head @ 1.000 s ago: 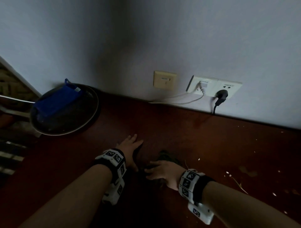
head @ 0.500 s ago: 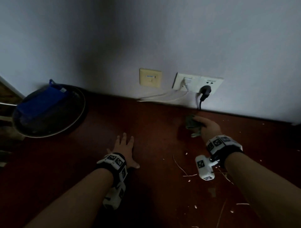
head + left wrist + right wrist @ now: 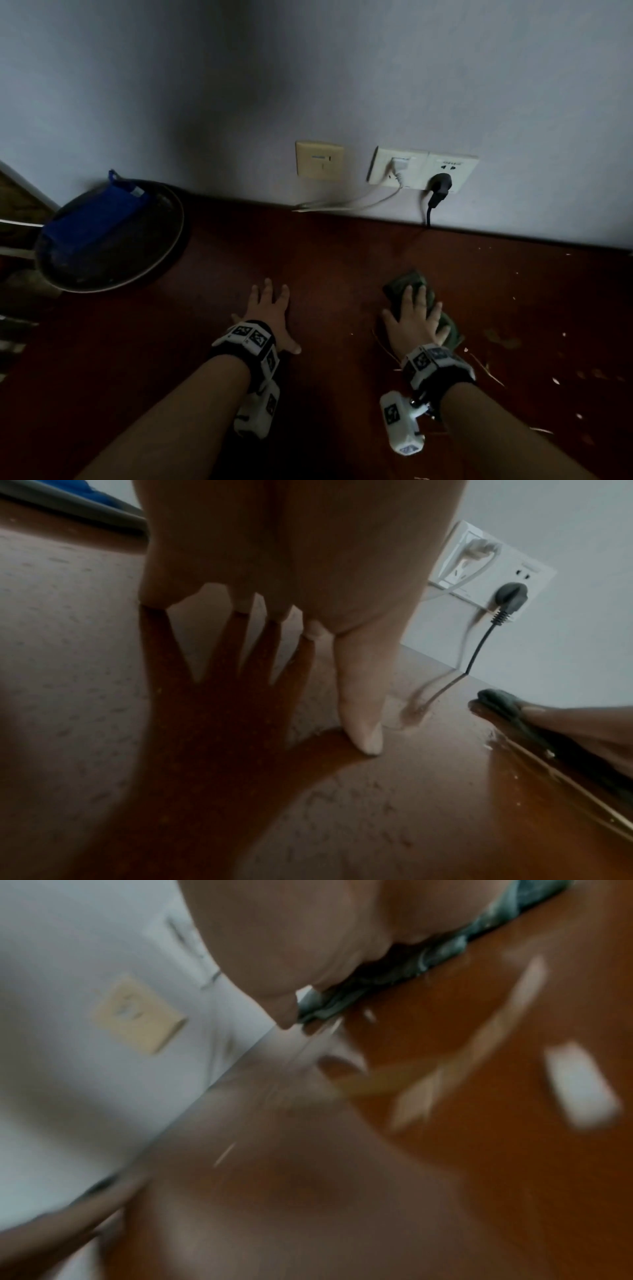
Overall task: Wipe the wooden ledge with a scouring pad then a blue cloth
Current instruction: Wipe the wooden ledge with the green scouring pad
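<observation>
The dark red wooden ledge (image 3: 325, 274) runs along the wall. My right hand (image 3: 412, 315) lies flat with spread fingers on the green scouring pad (image 3: 404, 284), pressing it onto the ledge right of centre. The right wrist view is blurred; the scouring pad (image 3: 394, 972) shows under the palm. My left hand (image 3: 269, 310) rests flat on the bare wood, fingers spread; in the left wrist view the left hand (image 3: 284, 593) and its reflection show on the glossy ledge (image 3: 85, 669). The blue cloth (image 3: 94, 219) lies folded in a dark pan (image 3: 137, 267) at the far left.
A beige switch plate (image 3: 319, 160) and a white socket (image 3: 423, 169) with a white plug and a black plug (image 3: 440, 185) sit on the wall, their cords touching the ledge. Straw bits and crumbs (image 3: 486, 368) litter the wood at the right.
My right hand first carried the pad away to the wall under the sockets, then pulled it back toward me. The left hand stayed flat in place.
</observation>
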`<action>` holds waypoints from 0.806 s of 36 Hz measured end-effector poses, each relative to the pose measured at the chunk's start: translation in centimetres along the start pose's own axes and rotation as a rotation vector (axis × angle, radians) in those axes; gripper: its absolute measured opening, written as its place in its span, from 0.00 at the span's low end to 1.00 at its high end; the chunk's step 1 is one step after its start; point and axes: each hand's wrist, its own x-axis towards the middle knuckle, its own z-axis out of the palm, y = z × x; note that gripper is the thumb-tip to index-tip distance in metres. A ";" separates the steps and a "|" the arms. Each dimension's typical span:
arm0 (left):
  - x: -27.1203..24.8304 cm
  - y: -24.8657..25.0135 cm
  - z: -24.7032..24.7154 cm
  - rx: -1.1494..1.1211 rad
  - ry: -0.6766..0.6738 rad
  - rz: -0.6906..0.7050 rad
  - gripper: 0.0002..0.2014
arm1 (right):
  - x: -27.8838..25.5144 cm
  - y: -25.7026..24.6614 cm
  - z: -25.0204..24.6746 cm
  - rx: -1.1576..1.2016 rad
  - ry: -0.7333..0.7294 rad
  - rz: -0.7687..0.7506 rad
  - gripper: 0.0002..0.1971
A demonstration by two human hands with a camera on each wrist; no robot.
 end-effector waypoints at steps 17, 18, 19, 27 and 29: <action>-0.2 -0.6 0.4 -0.036 0.006 0.021 0.60 | -2.3 -2.1 -3.1 0.136 -0.140 -0.713 0.23; -0.2 -0.6 0.4 -0.033 0.009 0.020 0.60 | -1.8 -2.0 -3.5 0.184 -0.077 -0.694 0.22; -0.2 -0.6 0.4 -0.031 0.013 0.019 0.60 | -1.0 -1.8 -3.7 0.247 -0.006 -0.672 0.22; 0.2 -0.8 0.7 -0.054 0.018 0.020 0.61 | 7.5 -0.7 -4.3 0.351 0.255 -0.180 0.25; 0.4 -0.9 0.9 -0.063 0.025 0.028 0.61 | 8.3 -1.1 -3.7 0.125 0.145 -0.077 0.31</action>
